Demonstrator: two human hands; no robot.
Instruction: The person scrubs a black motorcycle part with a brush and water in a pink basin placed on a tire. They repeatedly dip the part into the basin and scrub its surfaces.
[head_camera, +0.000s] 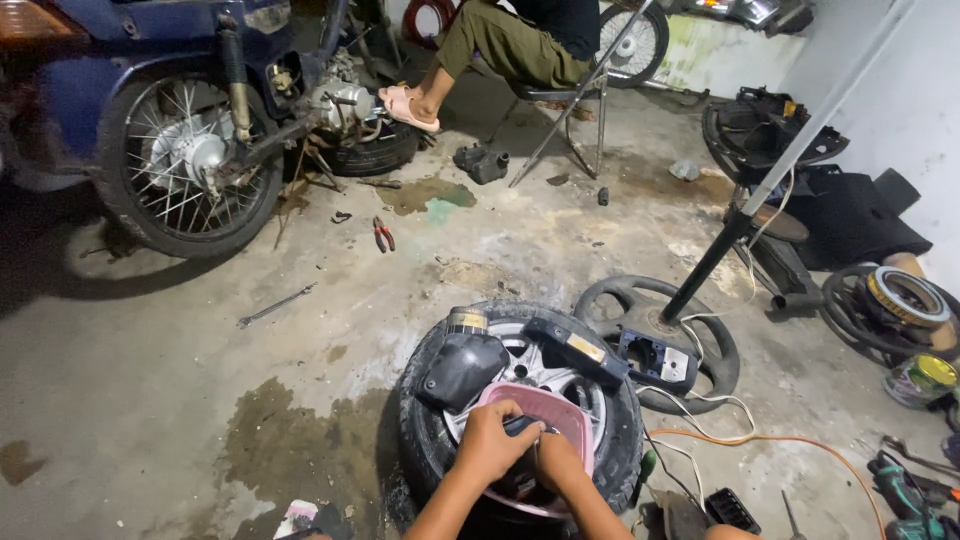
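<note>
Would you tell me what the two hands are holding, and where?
Both hands grip a small dark part over the pink basin; the exact hold is hidden.

I look down on a stained grey concrete floor (150, 400), with a dark wet patch (290, 440) near me and a greenish puddle (430, 195) further off. A blue motorbike (150, 90) stands at upper left, its spoked wheel (185, 160) on the floor. Pliers (383, 233) and a wrench (275, 305) lie loose between them. A folding metal chair (560, 110) sits at the top — a person's leg rests there. A white wall (900, 100) closes the right side, with dark parts and clutter heaped below it.
</note>
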